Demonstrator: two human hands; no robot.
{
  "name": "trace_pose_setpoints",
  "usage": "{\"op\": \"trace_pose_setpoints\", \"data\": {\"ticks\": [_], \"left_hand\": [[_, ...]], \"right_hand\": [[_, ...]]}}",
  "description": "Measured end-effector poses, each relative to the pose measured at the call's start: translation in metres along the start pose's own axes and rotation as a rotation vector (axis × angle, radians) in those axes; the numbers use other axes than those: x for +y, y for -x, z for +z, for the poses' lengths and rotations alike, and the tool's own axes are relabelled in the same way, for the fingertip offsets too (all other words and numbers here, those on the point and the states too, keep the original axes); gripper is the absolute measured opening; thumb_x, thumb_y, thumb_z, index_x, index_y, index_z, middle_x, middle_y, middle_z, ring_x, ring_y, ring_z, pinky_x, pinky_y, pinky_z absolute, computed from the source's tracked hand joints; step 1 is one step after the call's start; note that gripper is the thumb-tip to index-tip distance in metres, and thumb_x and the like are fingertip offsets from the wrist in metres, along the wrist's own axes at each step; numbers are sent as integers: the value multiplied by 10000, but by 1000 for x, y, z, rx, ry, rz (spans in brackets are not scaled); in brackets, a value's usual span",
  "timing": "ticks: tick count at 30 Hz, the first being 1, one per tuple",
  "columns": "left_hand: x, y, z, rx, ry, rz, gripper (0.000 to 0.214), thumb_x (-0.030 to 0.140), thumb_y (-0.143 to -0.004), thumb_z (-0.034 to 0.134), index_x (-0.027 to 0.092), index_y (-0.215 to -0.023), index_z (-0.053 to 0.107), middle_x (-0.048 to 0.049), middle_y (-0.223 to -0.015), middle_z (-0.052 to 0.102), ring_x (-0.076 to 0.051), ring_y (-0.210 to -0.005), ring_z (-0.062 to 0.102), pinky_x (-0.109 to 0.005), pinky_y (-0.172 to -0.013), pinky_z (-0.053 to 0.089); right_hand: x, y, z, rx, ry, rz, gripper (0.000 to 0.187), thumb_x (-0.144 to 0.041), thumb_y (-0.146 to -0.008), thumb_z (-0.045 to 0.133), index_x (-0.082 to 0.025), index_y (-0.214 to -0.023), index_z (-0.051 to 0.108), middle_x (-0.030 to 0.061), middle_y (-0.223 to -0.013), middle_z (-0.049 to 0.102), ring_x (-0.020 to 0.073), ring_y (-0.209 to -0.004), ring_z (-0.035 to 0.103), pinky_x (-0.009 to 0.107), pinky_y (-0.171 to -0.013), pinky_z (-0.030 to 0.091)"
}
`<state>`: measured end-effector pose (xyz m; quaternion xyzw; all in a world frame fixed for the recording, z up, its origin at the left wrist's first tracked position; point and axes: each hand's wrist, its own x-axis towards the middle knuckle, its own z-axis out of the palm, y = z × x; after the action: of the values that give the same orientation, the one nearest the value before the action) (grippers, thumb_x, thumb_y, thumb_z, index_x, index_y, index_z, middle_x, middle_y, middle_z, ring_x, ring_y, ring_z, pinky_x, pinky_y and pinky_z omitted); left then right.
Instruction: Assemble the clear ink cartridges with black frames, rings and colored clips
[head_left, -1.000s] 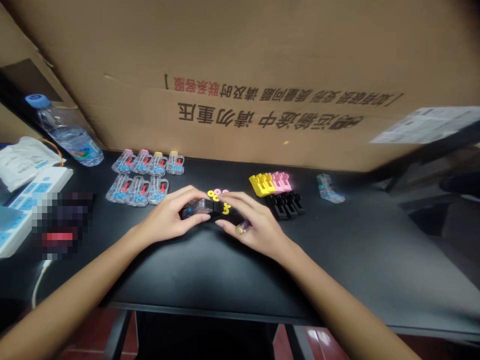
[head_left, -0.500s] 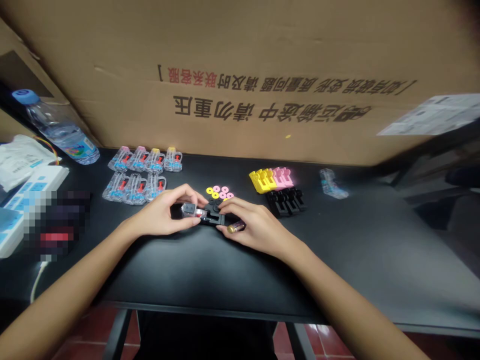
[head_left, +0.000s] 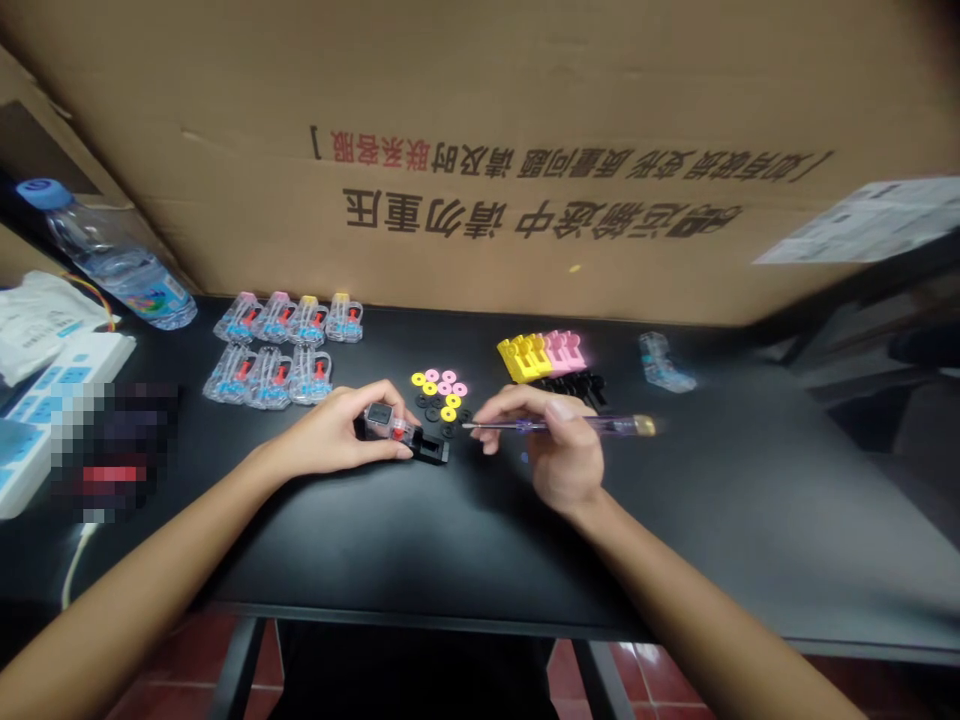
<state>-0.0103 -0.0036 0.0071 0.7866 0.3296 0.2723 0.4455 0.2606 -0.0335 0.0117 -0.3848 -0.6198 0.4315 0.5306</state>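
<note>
Two bare arms show in the view, one from the near left and one from the near right. The left hand and the right hand are uncovered, with slim fingers; a short, rounded thumbnail shows on the right hand. The left forearm and the right forearm are slender and smooth, bare from the wrist to the picture's near edge. Both are slightly blurred, so finer marks on them cannot be told.

A pixelated patch hides whatever lies there; the power strip runs off the left edge; the right hand covers part of the black clips.
</note>
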Motion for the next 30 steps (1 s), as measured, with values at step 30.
{"op": "trace_pose_setpoints", "data": {"ticks": [30], "left_hand": [[-6, 0, 7, -33, 91, -60, 315, 363, -924, 830, 221, -1138, 649, -82, -1219, 797, -244, -1107, 763, -375, -950, 575]], "right_hand": [[5, -1, 18, -221, 153, 236, 245, -313, -972, 630, -191, -860, 810, 19, -673, 738, 141, -539, 634, 278, -551, 528]]}}
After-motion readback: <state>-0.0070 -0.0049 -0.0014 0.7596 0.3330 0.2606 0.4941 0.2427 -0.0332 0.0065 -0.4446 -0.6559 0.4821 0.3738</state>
